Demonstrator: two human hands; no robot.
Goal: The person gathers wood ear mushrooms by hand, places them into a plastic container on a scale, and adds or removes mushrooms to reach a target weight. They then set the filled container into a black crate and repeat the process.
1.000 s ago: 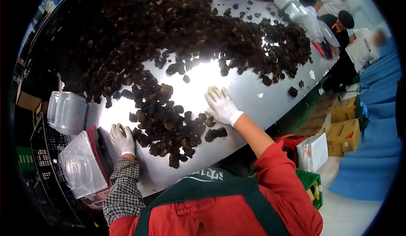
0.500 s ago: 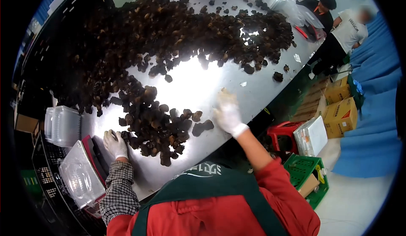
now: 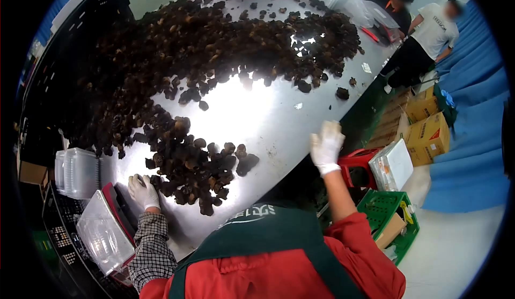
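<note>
My left hand (image 3: 143, 193), in a white glove, rests on the metal table (image 3: 284, 133) at the left edge of a small heap of dark brown, wrinkled dried mushrooms (image 3: 196, 167). Its fingers are bent, with a dark spot between them that I cannot make out. Out past the table's right edge is my right hand (image 3: 326, 148), also gloved in white. Its fingers are stretched and slightly apart, and nothing shows in them. Fine crumbs (image 3: 272, 150) lie on the metal between the small heap and that edge. A far larger pile of dried mushrooms (image 3: 177, 41) covers the table's far side.
Clear plastic trays (image 3: 79, 173) are stacked at the left, beside a scale with a plastic-covered top (image 3: 104, 232). Below the right edge stand a red stool (image 3: 358, 165), a green crate (image 3: 389, 224) and cardboard boxes (image 3: 426, 138). Several people (image 3: 437, 33) stand at the far right.
My right hand has moved right, from over the tabletop to beyond its edge, uncovering the crumbs. My left hand has stayed beside the small heap. The whole view has shifted slightly.
</note>
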